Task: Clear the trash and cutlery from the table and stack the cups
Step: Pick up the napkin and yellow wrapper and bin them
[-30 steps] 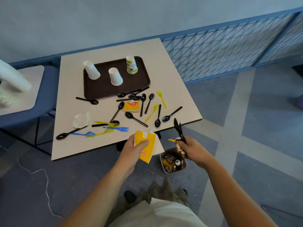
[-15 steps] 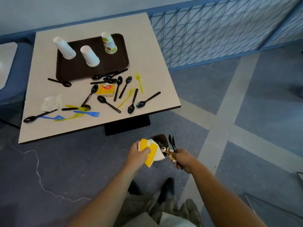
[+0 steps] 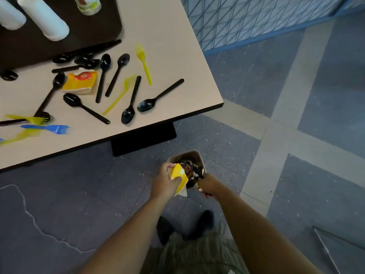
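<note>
L hand [image 3: 166,181] gripping yellow paper wrapper [image 3: 180,177], R hand [image 3: 209,184] gripping black plastic cutlery [image 3: 207,194]; both lowered to small grey floor bin [image 3: 189,153]. Drop judged imminent; worktop [image 3: 177,56] still littered.

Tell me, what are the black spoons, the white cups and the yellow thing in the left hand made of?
Black spoons: likely plastic, glossy, with glints on the bowls. White cups: probably paper, matte, no shine. Yellow wrapper in the left hand: seemingly thin paper, bent, with a white edge.
</note>
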The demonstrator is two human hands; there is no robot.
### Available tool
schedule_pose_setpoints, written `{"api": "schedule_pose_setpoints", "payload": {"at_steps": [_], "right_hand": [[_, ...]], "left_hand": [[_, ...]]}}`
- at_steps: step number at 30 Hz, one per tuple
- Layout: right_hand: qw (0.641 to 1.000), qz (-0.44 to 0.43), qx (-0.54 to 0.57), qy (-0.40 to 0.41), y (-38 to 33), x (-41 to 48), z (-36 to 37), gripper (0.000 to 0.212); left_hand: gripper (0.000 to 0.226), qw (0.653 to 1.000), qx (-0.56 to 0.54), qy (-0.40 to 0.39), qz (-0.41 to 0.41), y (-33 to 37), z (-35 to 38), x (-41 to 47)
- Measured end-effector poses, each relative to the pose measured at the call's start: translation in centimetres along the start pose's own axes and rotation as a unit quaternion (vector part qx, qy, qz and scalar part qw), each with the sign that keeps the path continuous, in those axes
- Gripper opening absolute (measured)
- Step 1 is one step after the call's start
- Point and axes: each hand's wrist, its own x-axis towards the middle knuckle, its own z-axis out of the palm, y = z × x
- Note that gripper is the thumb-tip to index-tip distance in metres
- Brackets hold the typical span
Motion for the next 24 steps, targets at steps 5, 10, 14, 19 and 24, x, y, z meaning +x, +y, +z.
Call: {"api": "schedule_pose_setpoints", "payload": {"at_steps": [5,10,14,19,24], "right_hand": [[1.0,0.0,-0.012,-0.001,-0.4,7.0,1.3,0.024],[1.0,-0.006,-0.003,0.02,-1.5,11.4,2.4,0.034],[0.996,-0.042,-0.049,0.063,-1.6,12.1,2.7,0.053],[0.994,-0.065,-0.02,0.091,-1.6,8.9,2.9,0.049],[0.992,-0.084,-0.01,0.098,-3.8,2.0,2.3,0.051]], "left_hand": [[0.039,1.0,0.029,0.001,0.003,-2.8,3.6,6.4],[0.071,0.998,0.047,-0.041,-0.018,-4.5,6.5,11.8],[0.084,0.995,0.068,-0.069,-0.032,-5.8,7.2,13.2],[0.076,0.997,0.061,-0.05,-0.024,-5.8,4.8,10.1],[0.073,0.999,0.019,-0.043,-0.007,-2.5,0.5,4.0]]}}
